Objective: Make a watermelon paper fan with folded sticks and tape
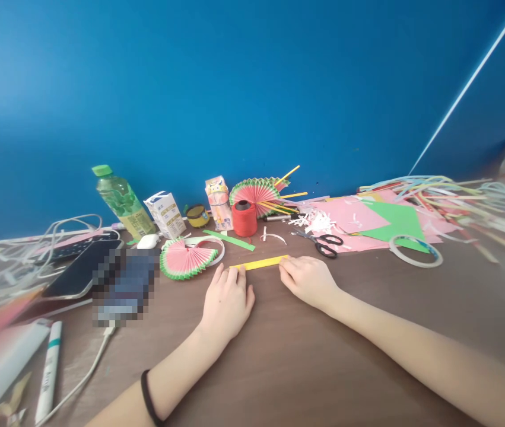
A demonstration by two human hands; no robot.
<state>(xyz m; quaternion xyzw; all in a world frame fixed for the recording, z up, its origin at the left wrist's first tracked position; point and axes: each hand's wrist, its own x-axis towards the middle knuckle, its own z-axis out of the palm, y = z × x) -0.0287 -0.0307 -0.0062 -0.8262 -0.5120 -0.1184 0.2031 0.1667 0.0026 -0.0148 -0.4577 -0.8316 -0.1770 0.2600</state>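
A narrow yellow paper strip [261, 263] lies slantwise on the brown table between my hands. My left hand [228, 299] rests over its left end, fingertips pressed down on it and the thumb apart. At the other end, my right hand [308, 280] has its fingers closed on the strip's tip. Just left of my left hand is a pleated pink and green paper fan [187, 259]. A green strip [229, 239] lies behind the yellow one, near a red thread spool [244, 219]. Black-handled scissors [326, 244] lie beyond my right hand.
A tape roll [416, 251] and pink and green paper sheets [394, 220] lie at right. Along the blue wall stand a green bottle [123, 201], a white carton [166, 214] and another pleated fan [254, 193]. Phones [83, 267], a cable and a marker [50, 373] occupy the left.
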